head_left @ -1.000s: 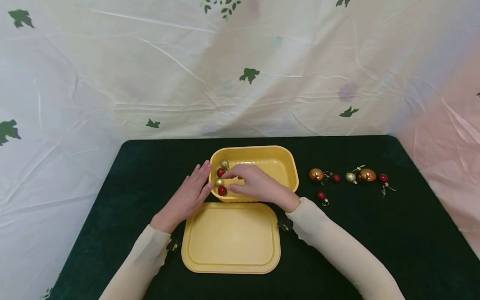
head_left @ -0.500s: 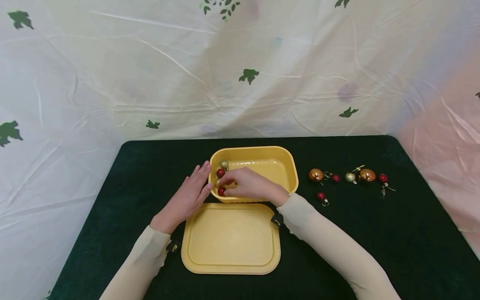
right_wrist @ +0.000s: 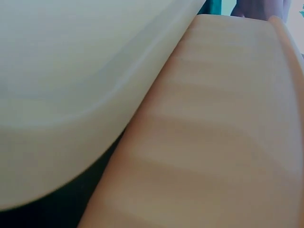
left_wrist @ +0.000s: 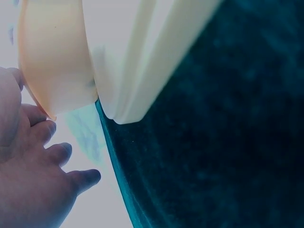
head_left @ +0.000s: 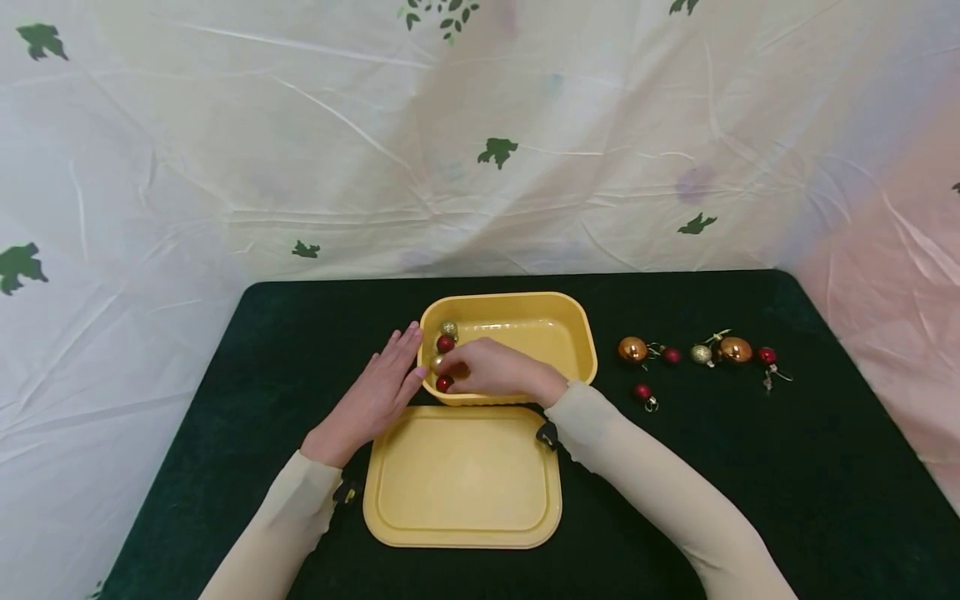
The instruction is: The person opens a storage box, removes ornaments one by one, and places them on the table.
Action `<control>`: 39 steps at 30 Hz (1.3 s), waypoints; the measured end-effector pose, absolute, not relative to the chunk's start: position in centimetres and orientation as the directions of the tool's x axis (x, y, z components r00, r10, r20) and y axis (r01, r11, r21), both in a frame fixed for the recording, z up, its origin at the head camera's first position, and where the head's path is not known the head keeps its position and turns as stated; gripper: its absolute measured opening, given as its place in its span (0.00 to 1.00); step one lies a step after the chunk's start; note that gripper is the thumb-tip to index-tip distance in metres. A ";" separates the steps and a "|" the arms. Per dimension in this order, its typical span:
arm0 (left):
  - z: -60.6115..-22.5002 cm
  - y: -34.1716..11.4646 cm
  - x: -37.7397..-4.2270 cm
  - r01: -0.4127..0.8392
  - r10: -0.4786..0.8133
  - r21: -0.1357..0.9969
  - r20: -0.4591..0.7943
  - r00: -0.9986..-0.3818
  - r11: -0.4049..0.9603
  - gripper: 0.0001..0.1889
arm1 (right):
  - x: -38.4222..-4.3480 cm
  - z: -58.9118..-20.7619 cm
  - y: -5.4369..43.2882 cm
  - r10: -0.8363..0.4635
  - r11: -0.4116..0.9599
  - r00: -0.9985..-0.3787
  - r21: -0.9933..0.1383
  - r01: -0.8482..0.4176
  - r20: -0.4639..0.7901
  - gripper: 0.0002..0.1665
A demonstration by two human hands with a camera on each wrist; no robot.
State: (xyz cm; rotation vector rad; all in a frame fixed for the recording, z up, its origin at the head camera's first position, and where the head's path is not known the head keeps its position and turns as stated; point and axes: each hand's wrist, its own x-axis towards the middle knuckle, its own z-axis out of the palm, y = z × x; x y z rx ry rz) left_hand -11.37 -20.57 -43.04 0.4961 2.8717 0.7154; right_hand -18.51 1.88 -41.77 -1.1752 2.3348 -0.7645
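A yellow plastic box [head_left: 517, 304] holds a column of small baubles along its left wall. From back to front lie a glittery gold bauble [head_left: 448, 328], a red bauble [head_left: 446, 343], a smooth gold bauble [head_left: 437, 362] and another red bauble [head_left: 444, 383]. My right hand [head_left: 495, 367] reaches into the box with curled fingers and pinches at the smooth gold bauble, partly covering it. Stretched out flat, my left hand [head_left: 377, 387] rests against the box's left rim; its fingers also touch the box wall [left_wrist: 57, 57] in the left wrist view.
The yellow lid [head_left: 462, 479] lies directly in front of the box. On the right, two copper baubles [head_left: 633, 350] lie with a glittery gold bauble [head_left: 701, 355] and several red baubles [head_left: 642, 391], some with hooks. A dark green cloth covers the table [head_left: 315, 308].
My right hand has moved left and forward within the box, its fingers closing in on the smooth gold bauble. The red bauble behind it has shifted slightly right. My left hand stays put.
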 end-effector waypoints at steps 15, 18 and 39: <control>-43.2 -20.5 -11.3 0.284 0.344 0.470 -0.045 -0.938 0.836 0.35 | -18.5 -41.8 1.4 -0.811 0.515 -0.569 -0.630 -0.582 -0.138 0.11; -43.3 -20.5 -11.3 0.286 0.345 0.473 -0.042 -0.937 0.833 0.35 | -18.4 -41.6 1.8 -0.794 0.523 -0.595 -0.635 -0.569 -0.122 0.13; -43.2 -20.5 -11.4 0.285 0.348 0.483 -0.044 -0.936 0.828 0.35 | -16.8 -37.9 6.5 -0.682 0.450 -0.730 -0.763 -0.464 0.042 0.18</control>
